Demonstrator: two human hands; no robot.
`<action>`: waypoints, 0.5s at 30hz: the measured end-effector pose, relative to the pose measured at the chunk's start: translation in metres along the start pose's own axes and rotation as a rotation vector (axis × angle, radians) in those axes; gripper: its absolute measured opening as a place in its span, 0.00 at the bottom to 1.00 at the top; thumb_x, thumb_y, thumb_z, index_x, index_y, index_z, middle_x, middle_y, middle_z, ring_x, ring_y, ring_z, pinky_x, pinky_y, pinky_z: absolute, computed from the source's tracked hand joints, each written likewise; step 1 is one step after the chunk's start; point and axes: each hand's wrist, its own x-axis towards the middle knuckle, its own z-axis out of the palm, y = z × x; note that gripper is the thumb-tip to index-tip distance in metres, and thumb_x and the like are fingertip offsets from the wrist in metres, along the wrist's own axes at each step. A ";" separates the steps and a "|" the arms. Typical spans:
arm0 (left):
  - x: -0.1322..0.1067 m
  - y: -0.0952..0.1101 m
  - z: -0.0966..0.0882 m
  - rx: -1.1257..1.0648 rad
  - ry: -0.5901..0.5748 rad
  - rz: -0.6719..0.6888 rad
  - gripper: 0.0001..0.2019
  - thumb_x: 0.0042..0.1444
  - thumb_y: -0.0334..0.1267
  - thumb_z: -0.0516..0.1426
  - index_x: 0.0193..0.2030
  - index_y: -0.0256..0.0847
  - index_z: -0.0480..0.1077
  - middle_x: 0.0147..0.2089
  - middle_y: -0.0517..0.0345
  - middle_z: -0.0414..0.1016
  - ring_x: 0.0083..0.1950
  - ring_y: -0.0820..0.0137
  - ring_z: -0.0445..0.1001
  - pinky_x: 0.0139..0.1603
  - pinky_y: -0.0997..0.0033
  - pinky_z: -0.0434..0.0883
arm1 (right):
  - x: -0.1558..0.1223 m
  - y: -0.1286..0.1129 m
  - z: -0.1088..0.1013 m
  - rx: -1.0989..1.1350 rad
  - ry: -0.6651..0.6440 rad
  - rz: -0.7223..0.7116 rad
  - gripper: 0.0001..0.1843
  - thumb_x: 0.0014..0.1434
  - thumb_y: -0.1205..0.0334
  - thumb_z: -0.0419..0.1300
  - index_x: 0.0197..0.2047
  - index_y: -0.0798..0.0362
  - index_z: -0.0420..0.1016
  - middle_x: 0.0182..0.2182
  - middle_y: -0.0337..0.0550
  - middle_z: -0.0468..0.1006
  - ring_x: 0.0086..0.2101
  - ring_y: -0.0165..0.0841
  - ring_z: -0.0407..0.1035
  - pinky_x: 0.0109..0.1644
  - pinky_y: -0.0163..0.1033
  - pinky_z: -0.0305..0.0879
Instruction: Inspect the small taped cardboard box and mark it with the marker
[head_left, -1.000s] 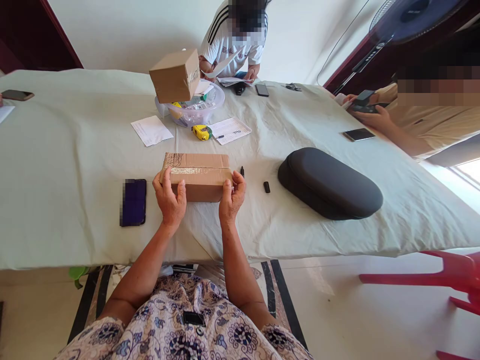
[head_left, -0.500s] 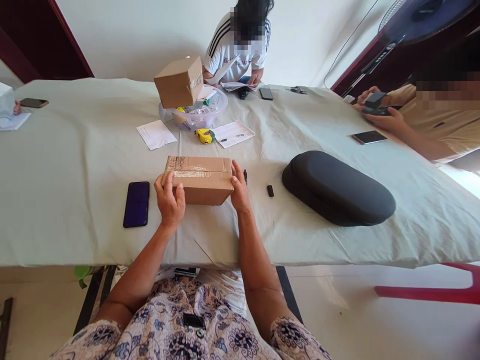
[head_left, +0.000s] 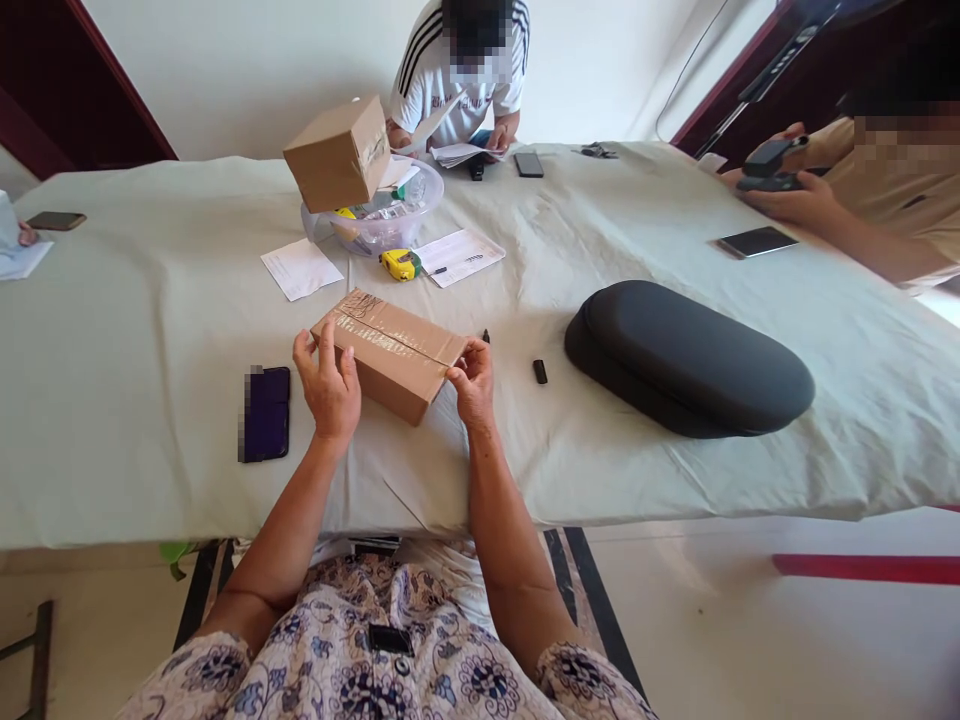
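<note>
A brown cardboard box (head_left: 390,352), taped along its top seam, lies at an angle on the cloth-covered table (head_left: 150,300) in front of me. My left hand (head_left: 327,385) grips its near left end with curled fingers. My right hand (head_left: 472,380) pinches the box's right corner. A dark phone (head_left: 265,412) lies just left of my left hand. A small black pen tip (head_left: 485,336) and a small black cap (head_left: 539,371) rest to the right of the box.
A big black oval case (head_left: 690,358) lies to the right. Farther back are a second cardboard box (head_left: 338,153) on a clear bowl (head_left: 390,215), a yellow tape measure (head_left: 400,264) and paper slips (head_left: 301,268). Two other people sit at the far and right sides.
The box has turned from square-on to angled, its left end swung away from me. My right hand shifted from flat on the box's end to pinching its corner.
</note>
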 end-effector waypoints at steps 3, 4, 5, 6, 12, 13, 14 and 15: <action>-0.005 0.010 0.005 -0.100 -0.105 0.034 0.34 0.67 0.60 0.43 0.67 0.36 0.65 0.69 0.34 0.61 0.73 0.55 0.60 0.75 0.50 0.57 | -0.005 -0.003 0.008 0.017 -0.011 0.003 0.29 0.45 0.37 0.70 0.39 0.47 0.66 0.31 0.33 0.65 0.31 0.28 0.62 0.36 0.34 0.62; -0.008 0.012 0.006 -0.133 -0.156 0.042 0.34 0.67 0.60 0.42 0.67 0.37 0.65 0.70 0.35 0.59 0.75 0.55 0.57 0.75 0.51 0.56 | -0.007 -0.005 0.010 0.017 -0.027 0.000 0.27 0.48 0.38 0.69 0.38 0.48 0.65 0.30 0.33 0.64 0.30 0.27 0.60 0.35 0.33 0.60; -0.011 0.013 0.006 -0.166 -0.211 0.047 0.34 0.67 0.60 0.42 0.67 0.38 0.65 0.72 0.36 0.56 0.76 0.55 0.54 0.76 0.51 0.55 | -0.008 -0.006 0.012 0.016 -0.044 -0.006 0.26 0.50 0.39 0.68 0.38 0.48 0.65 0.29 0.33 0.63 0.29 0.27 0.60 0.34 0.33 0.60; -0.013 0.013 0.005 -0.199 -0.261 0.052 0.34 0.67 0.61 0.43 0.67 0.39 0.66 0.75 0.37 0.53 0.77 0.54 0.52 0.76 0.50 0.54 | -0.010 -0.008 0.013 0.016 -0.061 -0.014 0.24 0.52 0.39 0.67 0.37 0.48 0.64 0.29 0.33 0.64 0.29 0.27 0.59 0.34 0.33 0.60; -0.004 -0.010 0.005 -0.378 -0.448 0.156 0.43 0.55 0.69 0.54 0.71 0.45 0.59 0.79 0.42 0.42 0.80 0.53 0.44 0.78 0.50 0.49 | -0.010 -0.008 0.017 0.000 -0.091 0.005 0.26 0.51 0.36 0.65 0.36 0.48 0.62 0.29 0.33 0.63 0.29 0.28 0.58 0.35 0.34 0.59; 0.000 -0.016 0.008 -0.391 -0.458 0.172 0.44 0.55 0.70 0.55 0.72 0.45 0.58 0.79 0.42 0.42 0.80 0.54 0.43 0.78 0.50 0.49 | -0.009 -0.007 0.018 -0.009 -0.095 0.016 0.27 0.51 0.35 0.65 0.36 0.48 0.62 0.29 0.33 0.63 0.29 0.28 0.58 0.35 0.34 0.58; 0.004 -0.021 0.011 -0.401 -0.461 0.185 0.44 0.55 0.70 0.54 0.72 0.46 0.57 0.80 0.42 0.42 0.80 0.54 0.43 0.78 0.50 0.49 | -0.009 -0.006 0.019 -0.015 -0.102 0.026 0.28 0.51 0.35 0.65 0.36 0.48 0.62 0.29 0.34 0.63 0.29 0.28 0.57 0.35 0.34 0.58; 0.007 -0.026 0.015 -0.406 -0.459 0.197 0.44 0.56 0.70 0.53 0.73 0.46 0.56 0.80 0.41 0.42 0.80 0.54 0.43 0.78 0.50 0.49 | -0.009 -0.005 0.020 -0.018 -0.109 0.032 0.28 0.51 0.34 0.65 0.37 0.48 0.62 0.29 0.34 0.62 0.29 0.28 0.57 0.35 0.34 0.58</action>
